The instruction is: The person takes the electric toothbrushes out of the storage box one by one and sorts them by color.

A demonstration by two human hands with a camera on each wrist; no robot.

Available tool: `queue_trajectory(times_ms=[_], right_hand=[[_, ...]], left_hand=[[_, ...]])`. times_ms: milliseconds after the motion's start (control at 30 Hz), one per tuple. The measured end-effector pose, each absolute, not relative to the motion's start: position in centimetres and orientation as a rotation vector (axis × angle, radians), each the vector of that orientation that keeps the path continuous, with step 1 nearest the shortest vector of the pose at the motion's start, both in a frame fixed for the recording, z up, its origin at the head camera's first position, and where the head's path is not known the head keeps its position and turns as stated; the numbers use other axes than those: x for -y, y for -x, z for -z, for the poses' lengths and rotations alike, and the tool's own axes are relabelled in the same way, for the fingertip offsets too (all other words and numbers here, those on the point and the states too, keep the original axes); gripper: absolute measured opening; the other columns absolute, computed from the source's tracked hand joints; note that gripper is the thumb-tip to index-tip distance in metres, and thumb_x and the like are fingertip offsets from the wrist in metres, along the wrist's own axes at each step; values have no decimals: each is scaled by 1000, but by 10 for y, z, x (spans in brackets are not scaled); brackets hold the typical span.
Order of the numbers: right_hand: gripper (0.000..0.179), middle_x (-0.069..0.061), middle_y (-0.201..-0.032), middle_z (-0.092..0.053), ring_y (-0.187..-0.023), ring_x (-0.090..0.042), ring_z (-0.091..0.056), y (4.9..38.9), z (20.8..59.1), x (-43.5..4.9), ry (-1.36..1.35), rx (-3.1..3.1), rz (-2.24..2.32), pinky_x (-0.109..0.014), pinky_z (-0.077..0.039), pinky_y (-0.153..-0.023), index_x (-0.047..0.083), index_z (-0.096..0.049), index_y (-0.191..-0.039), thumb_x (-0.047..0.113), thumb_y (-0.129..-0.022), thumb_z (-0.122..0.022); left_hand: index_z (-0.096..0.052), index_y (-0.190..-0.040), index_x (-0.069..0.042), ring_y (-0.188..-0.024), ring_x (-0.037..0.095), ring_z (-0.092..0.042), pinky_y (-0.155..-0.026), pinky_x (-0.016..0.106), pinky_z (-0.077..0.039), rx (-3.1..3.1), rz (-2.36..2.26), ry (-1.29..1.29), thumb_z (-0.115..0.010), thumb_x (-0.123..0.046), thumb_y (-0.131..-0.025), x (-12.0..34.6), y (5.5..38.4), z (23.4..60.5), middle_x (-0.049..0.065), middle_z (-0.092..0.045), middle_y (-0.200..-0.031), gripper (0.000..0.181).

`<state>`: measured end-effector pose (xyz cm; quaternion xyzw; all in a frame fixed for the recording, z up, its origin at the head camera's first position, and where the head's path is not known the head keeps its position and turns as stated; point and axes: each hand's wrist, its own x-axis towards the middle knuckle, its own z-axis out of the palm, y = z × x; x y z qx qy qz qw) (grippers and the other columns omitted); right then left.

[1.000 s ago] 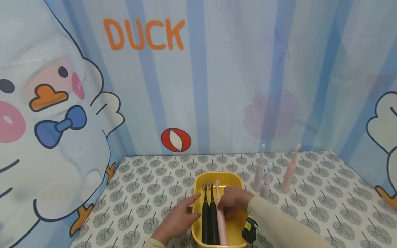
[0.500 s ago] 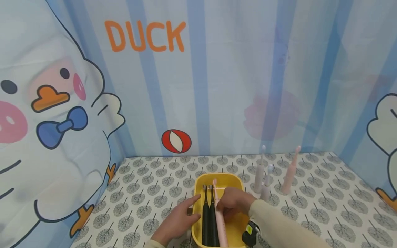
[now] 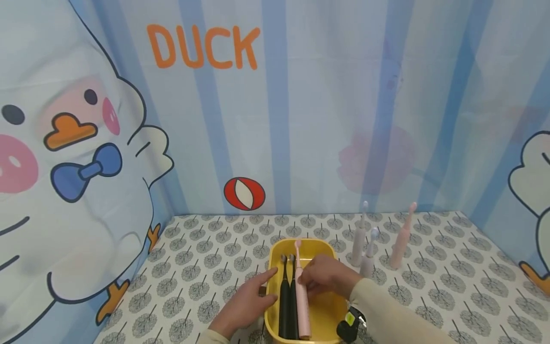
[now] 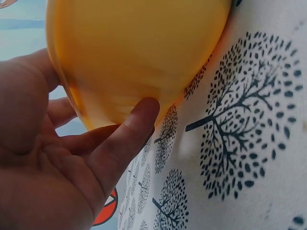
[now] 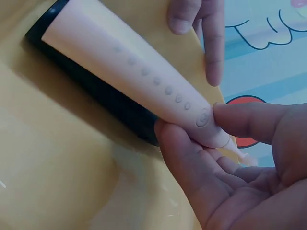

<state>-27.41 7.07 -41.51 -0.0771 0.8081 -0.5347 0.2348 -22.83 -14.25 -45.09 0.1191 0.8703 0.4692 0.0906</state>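
My right hand [image 3: 324,276] pinches a pink electric toothbrush [image 5: 139,67] between thumb and fingers near its button. The brush head points away from me, and the handle lies inside the yellow tray [image 3: 326,329]. To its left, two black electric toothbrushes [image 3: 285,306] lie side by side in the tray. The left hand [image 3: 247,303] holds the tray's left side, thumb and index finger over the rim. In the left wrist view, one of its fingers presses on the outer wall of the tray [image 4: 144,43].
Behind the tray at right stand two whitish electric toothbrushes, a taller one [image 3: 358,246] and a shorter one [image 3: 368,263]. A pink electric toothbrush [image 3: 400,243] stands farther right. The tree-patterned cloth [image 3: 206,272] reaches a duck-print curtain [image 3: 309,119].
The pink toothbrush has shifted left and slightly away from me, now straighter against the black ones. My right hand moved with it; the left hand kept its place.
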Motion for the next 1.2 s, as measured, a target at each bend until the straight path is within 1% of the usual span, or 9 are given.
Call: queue_trajectory(times_ms=[200,333,433,567,733,933,1067,1200], right_hand=[[23,-16,-83,-64,-71,-24,-64,274,408,-77,221,-2128,1586,-37,-56,-65,-11,-62,-95,2,-77,-65],[40,-20,-88,-62,-75,-28,-64,272,400,-81,223,-2058,1689,-38,-56,-69,-19,-52,-110,1,-78,-65],[48,-22,-91,-61,-78,-31,-65,267,391,-83,226,-2047,1741,-38,-56,-70,-22,-45,-117,0,-79,-65],[42,-20,-91,-62,-79,-32,-65,260,380,-84,261,-2090,1756,-38,-56,-69,-20,-49,-115,-1,-80,-63],[37,-18,-90,-63,-78,-30,-65,253,371,-85,289,-2141,1749,-38,-56,-69,-17,-54,-112,-1,-79,-63],[40,-16,-93,-64,-77,-28,-65,240,357,-90,267,-2207,1774,-38,-56,-70,-13,-54,-113,3,-78,-65],[41,-17,-99,-62,-81,-28,-65,224,343,-99,253,-2219,1830,-38,-55,-72,-11,-52,-116,5,-80,-66],[43,-15,-103,-62,-85,-26,-64,209,333,-113,271,-2299,1828,-37,-55,-73,-7,-53,-118,6,-80,-67]], left_hand=[[-37,-142,-18,-105,26,-57,-81,39,-52,-2583,-1393,-362,-61,-23,-86,142,229,450,10,-38,-141,61],[-37,-142,-17,-105,27,-57,-80,40,-52,-2594,-1395,-366,-61,-22,-86,142,226,450,11,-39,-140,61],[-38,-142,-16,-104,28,-57,-78,38,-53,-2603,-1406,-372,-62,-21,-86,142,224,450,12,-39,-140,61],[-37,-142,-16,-103,27,-58,-78,38,-53,-2598,-1423,-378,-62,-21,-86,142,224,450,12,-39,-140,61],[-37,-142,-17,-103,27,-58,-78,39,-53,-2577,-1439,-382,-62,-21,-86,142,224,451,12,-39,-140,62],[-37,-142,-17,-103,26,-58,-77,36,-53,-2567,-1449,-382,-63,-21,-86,141,224,451,12,-39,-140,62],[-37,-142,-16,-104,27,-57,-79,37,-52,-2568,-1441,-387,-62,-20,-86,141,224,449,11,-38,-140,62],[-36,-142,-16,-105,28,-57,-81,39,-52,-2566,-1432,-394,-61,-19,-87,142,225,448,11,-38,-141,61]])
